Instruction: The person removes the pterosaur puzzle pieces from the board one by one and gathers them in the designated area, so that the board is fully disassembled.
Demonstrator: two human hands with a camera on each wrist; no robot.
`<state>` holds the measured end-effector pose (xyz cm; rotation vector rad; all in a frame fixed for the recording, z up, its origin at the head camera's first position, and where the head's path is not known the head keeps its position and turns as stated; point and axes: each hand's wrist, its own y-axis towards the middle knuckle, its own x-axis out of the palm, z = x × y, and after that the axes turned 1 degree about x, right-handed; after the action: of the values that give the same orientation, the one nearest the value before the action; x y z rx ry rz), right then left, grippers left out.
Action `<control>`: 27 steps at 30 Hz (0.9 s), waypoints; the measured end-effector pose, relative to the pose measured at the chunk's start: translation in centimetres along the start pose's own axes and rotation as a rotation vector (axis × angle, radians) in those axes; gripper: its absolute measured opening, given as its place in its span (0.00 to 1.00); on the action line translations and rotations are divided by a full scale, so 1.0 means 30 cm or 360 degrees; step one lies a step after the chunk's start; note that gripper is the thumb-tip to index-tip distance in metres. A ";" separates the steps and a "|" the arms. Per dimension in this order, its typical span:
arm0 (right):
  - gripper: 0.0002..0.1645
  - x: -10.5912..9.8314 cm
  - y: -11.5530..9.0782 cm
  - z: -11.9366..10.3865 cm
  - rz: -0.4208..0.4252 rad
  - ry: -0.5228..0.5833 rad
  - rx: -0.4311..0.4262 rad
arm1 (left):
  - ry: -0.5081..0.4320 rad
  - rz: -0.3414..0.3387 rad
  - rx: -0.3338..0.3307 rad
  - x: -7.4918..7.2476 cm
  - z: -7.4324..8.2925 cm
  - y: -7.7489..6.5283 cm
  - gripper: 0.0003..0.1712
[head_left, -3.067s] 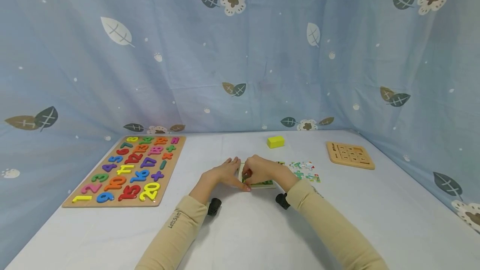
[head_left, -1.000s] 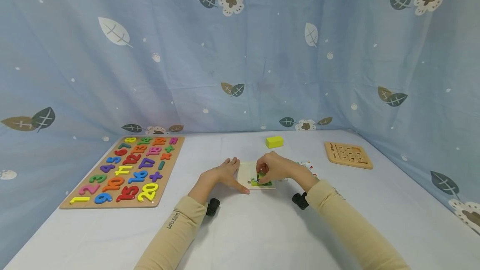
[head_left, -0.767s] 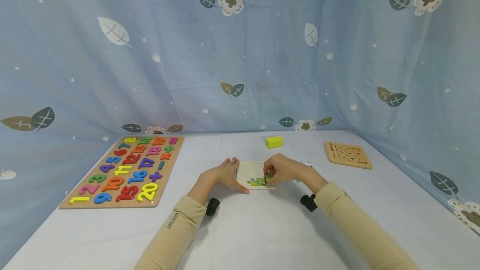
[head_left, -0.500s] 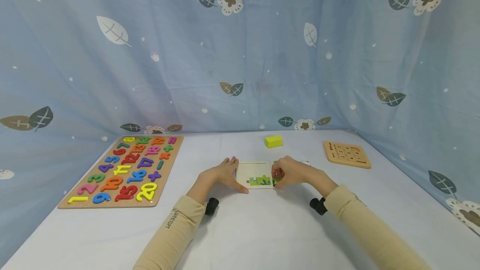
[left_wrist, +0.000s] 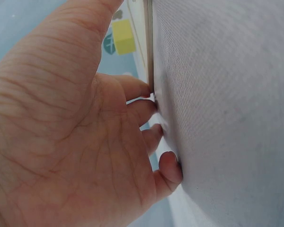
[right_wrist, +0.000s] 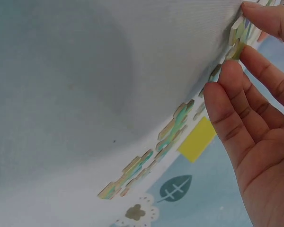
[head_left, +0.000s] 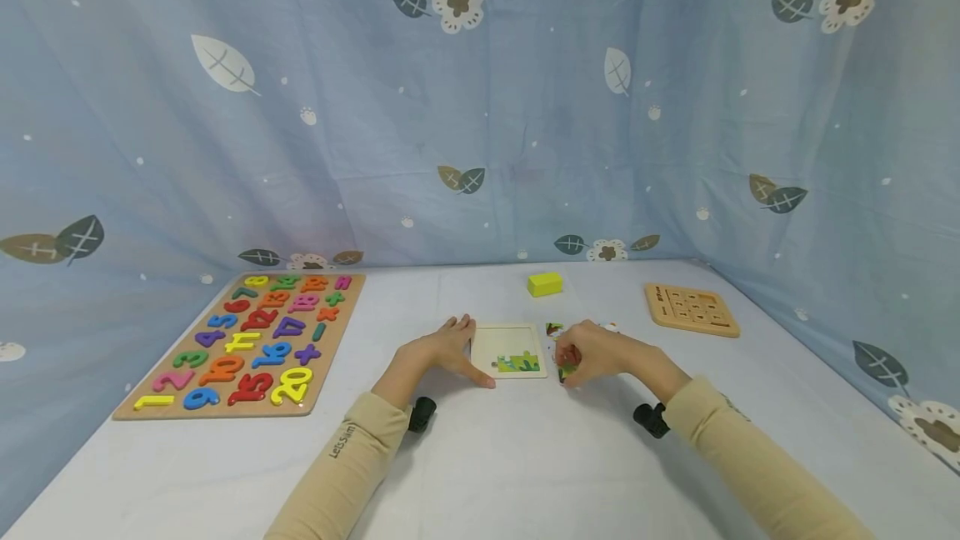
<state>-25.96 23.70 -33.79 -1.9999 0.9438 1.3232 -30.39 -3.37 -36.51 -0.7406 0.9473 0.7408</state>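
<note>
My left hand (head_left: 446,350) rests at the left side of a shallow wooden puzzle tray (head_left: 506,326), fingers spread and thumb by its front corner. In the left wrist view, slightly bent fingers (left_wrist: 142,111) touch the cloth beside the tray's edge (left_wrist: 150,52). Joined green jigsaw pieces (head_left: 519,362) lie along the tray's front; the rest of its bed is bare. Just right of the tray, my right hand (head_left: 596,352) pinches a green jigsaw piece (head_left: 566,373) low over the table between thumb and fingers. Other loose pieces (right_wrist: 175,125) lie beyond it, partly hidden by the hand.
A yellow block (head_left: 545,284) stands behind the tray. At the left lies a board of colourful numbers (head_left: 240,348). A wooden number slide puzzle (head_left: 692,309) lies at the right. Blue patterned cloth (head_left: 480,107) hangs along the back of the white-covered table.
My right hand has moved rightward off the tray with a green jigsaw piece, baring the joined pieces along the front. My left hand has stayed at the tray's left side.
</note>
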 end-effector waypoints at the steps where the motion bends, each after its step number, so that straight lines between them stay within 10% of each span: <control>1: 0.09 0.000 -0.001 0.002 0.0001 0.0002 -0.0011 | 0.0003 0.0004 0.0001 0.000 0.000 0.000 0.68; 27: 0.15 -0.008 0.086 -0.062 0.0018 0.0059 -0.0035 | 0.0041 0.0002 0.0009 0.000 -0.004 0.006 0.68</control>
<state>-27.07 20.80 -33.09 -2.0453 0.9625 1.3123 -30.59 -3.36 -36.61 -0.7463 0.9729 0.7308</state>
